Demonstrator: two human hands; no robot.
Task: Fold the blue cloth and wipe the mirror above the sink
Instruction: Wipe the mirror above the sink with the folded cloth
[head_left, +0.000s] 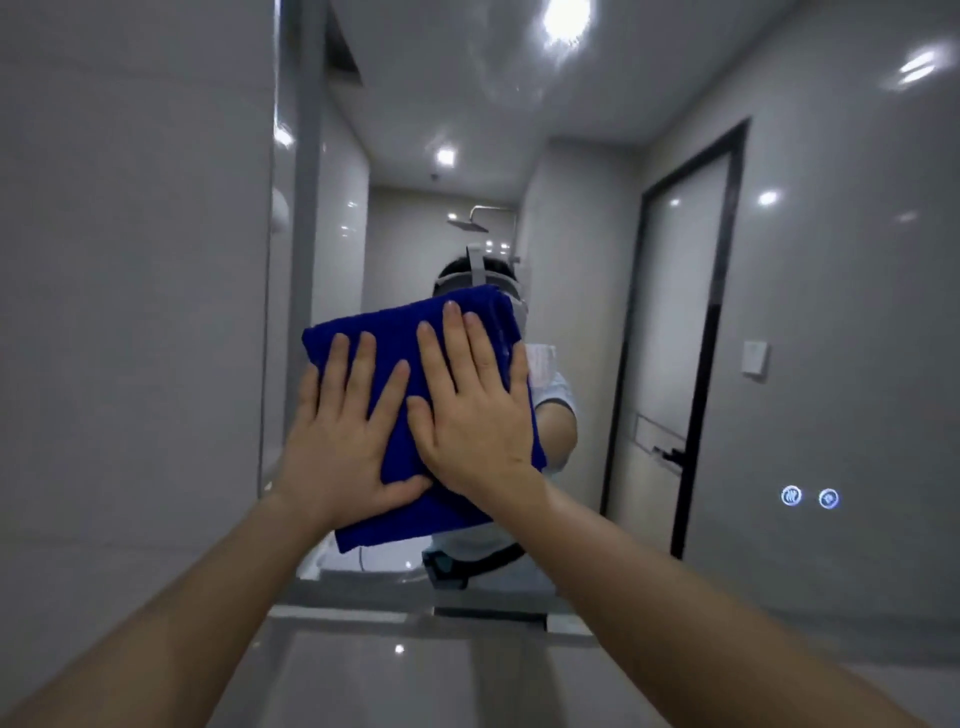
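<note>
Both hands flat on the blue cloth (415, 364), pressing it to the mirror (675, 104) at centre. Left hand (340, 447) covers the cloth's left part, fingers spread, thumb along the lower edge. Right hand (475, 415) lies just beside it on the right part, fingers extended. Neither hand is closed round anything: palms open, pinning the cloth. Cloth looks folded, layers hard to count.

No readable writing. Two small lit round icons (809, 497) glow low on the right of the glass; symbols too small to make out.

Reflection shows a dark-framed door (691, 312), a shower head (469, 222) far back, ceiling lights. The cloth hides most of the reflected person. Counter below blurred.
</note>
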